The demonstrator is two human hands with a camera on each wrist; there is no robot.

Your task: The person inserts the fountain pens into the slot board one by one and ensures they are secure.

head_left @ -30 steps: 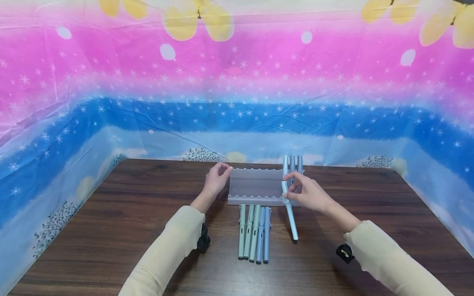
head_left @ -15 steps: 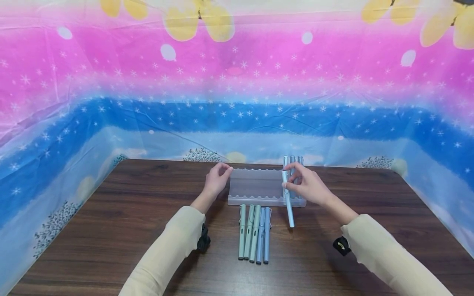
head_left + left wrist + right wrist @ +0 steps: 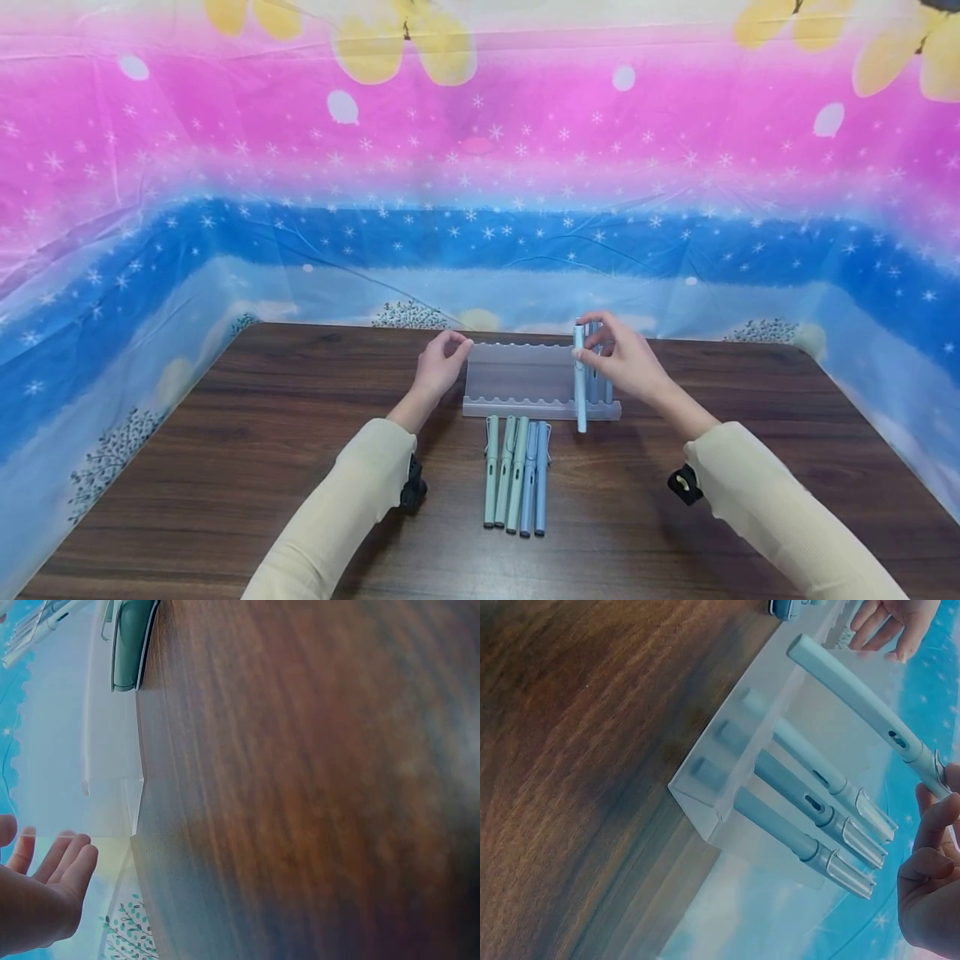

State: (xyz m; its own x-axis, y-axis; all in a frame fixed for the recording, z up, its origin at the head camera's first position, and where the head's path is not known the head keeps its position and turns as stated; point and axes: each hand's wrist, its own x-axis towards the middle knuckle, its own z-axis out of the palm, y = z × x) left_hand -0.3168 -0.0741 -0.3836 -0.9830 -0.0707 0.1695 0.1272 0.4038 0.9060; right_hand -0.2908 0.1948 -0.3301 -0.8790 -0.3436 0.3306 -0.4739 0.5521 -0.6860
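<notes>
A clear, notched plastic pen rack stands in the middle of the table, tilted back. My left hand pinches its upper left corner between thumb and fingers. With thumb and fingertips, my right hand holds a pale blue pen by its cap end, over the rack's right part. In the right wrist view this held pen hangs apart from the rack, barrel end toward the lower ledge. Three capped pens lean in slots at the rack's right end, their clips facing out.
In front of the rack, several pens lie side by side on the dark wooden table: green pens on the left and blue pens on the right. A patterned cloth hangs behind the table.
My right hand has moved up and away from me with the pale blue pen, which now stands straighter in front of the rack. The left hand stays at the rack's corner.
</notes>
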